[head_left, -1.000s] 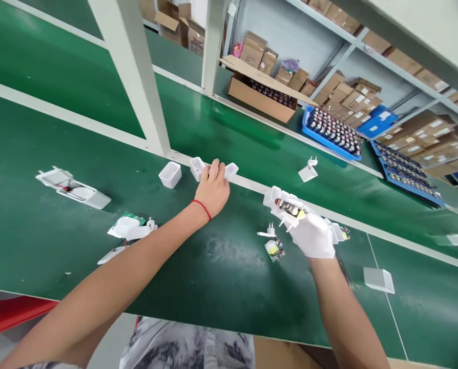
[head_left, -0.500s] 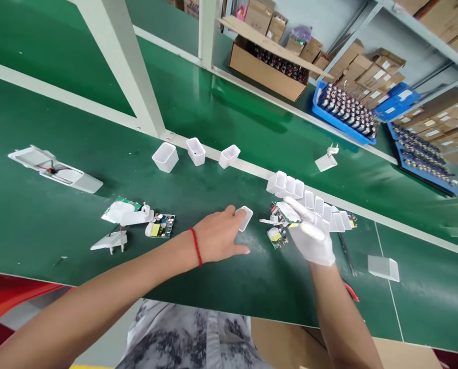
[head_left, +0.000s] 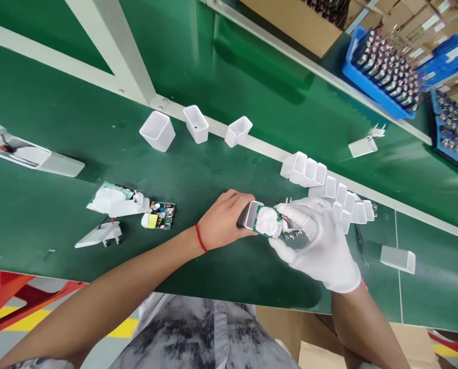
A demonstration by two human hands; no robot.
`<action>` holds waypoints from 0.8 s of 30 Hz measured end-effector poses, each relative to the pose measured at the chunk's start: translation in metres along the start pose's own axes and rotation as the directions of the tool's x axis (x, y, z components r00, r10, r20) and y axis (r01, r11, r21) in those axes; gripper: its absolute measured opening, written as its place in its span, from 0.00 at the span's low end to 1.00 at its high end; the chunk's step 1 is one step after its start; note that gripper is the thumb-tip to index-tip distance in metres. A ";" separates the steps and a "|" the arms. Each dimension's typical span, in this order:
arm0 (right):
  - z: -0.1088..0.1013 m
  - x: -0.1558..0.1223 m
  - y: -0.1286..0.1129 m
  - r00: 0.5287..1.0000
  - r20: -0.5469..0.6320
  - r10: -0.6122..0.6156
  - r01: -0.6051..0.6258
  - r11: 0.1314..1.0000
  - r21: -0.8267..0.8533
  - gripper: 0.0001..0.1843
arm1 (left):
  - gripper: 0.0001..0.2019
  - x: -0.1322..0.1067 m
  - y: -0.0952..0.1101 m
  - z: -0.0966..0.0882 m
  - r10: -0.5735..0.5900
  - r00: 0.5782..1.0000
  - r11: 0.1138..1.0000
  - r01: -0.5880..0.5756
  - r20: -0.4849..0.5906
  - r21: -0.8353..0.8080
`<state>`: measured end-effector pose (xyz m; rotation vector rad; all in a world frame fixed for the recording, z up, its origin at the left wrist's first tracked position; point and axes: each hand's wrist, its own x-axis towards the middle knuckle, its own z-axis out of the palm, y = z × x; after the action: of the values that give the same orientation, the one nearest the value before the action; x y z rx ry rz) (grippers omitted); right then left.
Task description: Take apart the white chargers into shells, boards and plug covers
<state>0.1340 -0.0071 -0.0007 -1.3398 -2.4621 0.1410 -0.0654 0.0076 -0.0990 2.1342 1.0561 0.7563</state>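
Observation:
My bare left hand [head_left: 223, 223], a red string round its wrist, grips a white plastic charger shell [head_left: 249, 215] just above the green bench. My right hand [head_left: 321, 241], in a white glove, holds a green circuit board with a white pad on it [head_left: 268, 223] at the open mouth of that shell. The two hands meet at the middle of the bench, near its front edge.
Three loose white shells [head_left: 195, 124] stand by the white rail. A row of several shells [head_left: 329, 187] lies behind my right hand. Boards and plug parts [head_left: 129, 207] lie to the left. A lone shell [head_left: 398, 259] sits right. Blue trays [head_left: 386, 74] fill the far right.
My left hand came back from the far rail with one shell and now holds it against the board in my right hand. The view has tilted down.

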 end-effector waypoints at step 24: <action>-0.006 0.042 -0.017 0.895 0.430 -0.117 0.274 0.905 -0.326 0.10 | 0.27 -0.001 -0.007 0.006 0.049 0.997 0.999 -0.048 -0.064 0.011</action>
<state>0.1016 0.0184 0.0193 -1.2881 -3.0884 -0.1359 -0.0650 0.0079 -0.1082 2.1632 1.0457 0.8500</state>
